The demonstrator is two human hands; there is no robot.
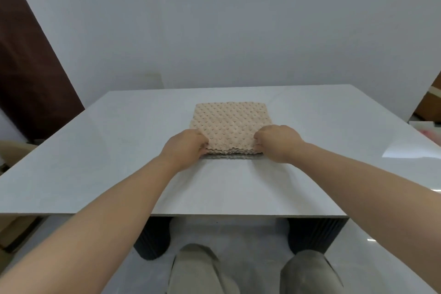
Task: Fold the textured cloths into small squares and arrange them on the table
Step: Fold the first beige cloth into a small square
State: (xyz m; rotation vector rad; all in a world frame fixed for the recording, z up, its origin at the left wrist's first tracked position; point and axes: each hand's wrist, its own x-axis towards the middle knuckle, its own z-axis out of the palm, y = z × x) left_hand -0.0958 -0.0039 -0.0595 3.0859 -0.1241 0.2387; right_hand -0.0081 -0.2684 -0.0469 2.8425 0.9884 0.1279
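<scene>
Your left hand (185, 144) pinches the near left corner of the beige, bumpy-textured stack of cloths (230, 122) lying mid-way across the pale grey stone table (95, 150); your right hand (276, 142) pinches the near right corner. No folded squares show yet, so the folding looks barely begun.

Both bare forearms stretched fwd and angled inward, L hand (185, 144) knuckles up, fingers curled, pinching near-left corner of beige bumpy-textured folded cloth (230, 122), R hand (278, 142) likewise on near-right corner, wrists low, approx level
</scene>
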